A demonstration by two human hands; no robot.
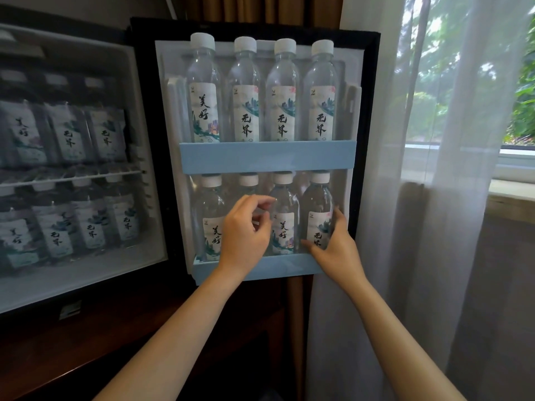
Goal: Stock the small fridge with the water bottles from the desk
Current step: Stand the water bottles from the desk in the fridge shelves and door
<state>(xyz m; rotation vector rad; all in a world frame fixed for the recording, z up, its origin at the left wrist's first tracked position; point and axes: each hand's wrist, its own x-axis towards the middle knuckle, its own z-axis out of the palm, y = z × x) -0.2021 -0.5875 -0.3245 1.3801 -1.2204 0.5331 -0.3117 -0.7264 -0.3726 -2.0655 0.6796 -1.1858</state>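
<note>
The right hand (333, 250) wraps the rightmost bottle (318, 198) of 4 on the lower door shelf (278, 269), thumb on its label, fingers round its far side. The left hand (243, 235), fingers curled, covers the 2nd bottle (249, 182); whether it grips is unclear. Both forearms reach forward.

a sheer white curtain (428, 227) hangs down the right side, with soft daylight coming through it. behind it a window (492, 82) shows blurred green trees, with a pale windowsill (512, 191) below. brown drapes (260, 8) hang at top centre. a dark wooden cabinet (86, 342) fills the lower left, in shadow.
</note>
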